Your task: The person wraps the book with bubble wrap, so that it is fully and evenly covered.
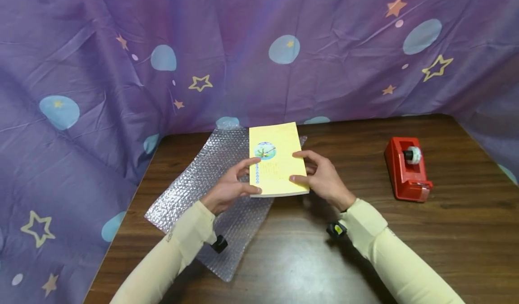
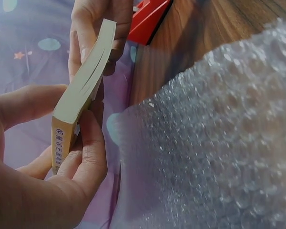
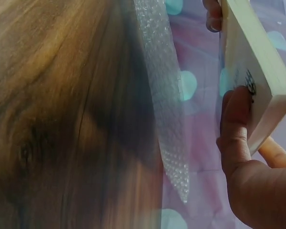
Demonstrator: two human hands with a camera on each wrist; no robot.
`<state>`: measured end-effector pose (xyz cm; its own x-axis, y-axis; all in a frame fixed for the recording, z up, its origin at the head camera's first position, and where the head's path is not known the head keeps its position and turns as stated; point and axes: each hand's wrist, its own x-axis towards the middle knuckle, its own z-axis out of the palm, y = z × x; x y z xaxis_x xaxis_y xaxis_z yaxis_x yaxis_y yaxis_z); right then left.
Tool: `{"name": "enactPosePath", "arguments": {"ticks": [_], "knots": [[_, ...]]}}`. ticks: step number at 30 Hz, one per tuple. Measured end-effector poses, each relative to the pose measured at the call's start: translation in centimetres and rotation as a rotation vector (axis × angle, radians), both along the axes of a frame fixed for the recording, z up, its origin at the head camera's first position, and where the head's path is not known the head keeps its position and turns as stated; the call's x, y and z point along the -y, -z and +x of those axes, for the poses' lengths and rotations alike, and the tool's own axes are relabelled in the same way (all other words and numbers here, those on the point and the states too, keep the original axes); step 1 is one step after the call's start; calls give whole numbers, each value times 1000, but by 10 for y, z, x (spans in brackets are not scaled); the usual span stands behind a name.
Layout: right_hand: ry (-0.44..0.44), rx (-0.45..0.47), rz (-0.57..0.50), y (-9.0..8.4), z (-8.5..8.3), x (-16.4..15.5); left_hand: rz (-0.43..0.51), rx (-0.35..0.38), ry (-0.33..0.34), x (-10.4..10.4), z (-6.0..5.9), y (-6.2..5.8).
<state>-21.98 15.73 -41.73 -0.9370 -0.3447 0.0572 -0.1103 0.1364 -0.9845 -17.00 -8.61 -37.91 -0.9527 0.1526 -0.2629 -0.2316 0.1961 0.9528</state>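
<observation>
Book (image 1: pixel 279 160) is just up in the air over the table (image 1: pixel 466 236), left hand (image 1: pixel 230 186) gripping one side, right hand (image 1: pixel 327 179) the other, bubble wrap (image 1: pixel 202 174) lying below and tape dispenser (image 1: pixel 407 171) way over right.

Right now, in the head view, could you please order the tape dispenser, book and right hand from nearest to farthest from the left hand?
1. Yellow book: gripped at its left side by the left hand.
2. Right hand: at the book's right side.
3. Red tape dispenser: farther right, on the table.
</observation>
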Motion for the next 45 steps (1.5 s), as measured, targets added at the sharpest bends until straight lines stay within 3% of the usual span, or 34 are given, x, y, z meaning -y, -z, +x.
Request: {"name": "enactPosePath", "arguments": {"ticks": [7,22,35,45], "knots": [[-61,-8,-17,-1,1,7,-30,-23,33,12,4,2],[-178,49,-36,-1,6,28,-59,-29,20,42,11,4],[-181,3,78,1,4,54,-100,21,-42,61,12,7],[-199,3,189,-5,6,69,-86,38,-43,76,11,12]]}}
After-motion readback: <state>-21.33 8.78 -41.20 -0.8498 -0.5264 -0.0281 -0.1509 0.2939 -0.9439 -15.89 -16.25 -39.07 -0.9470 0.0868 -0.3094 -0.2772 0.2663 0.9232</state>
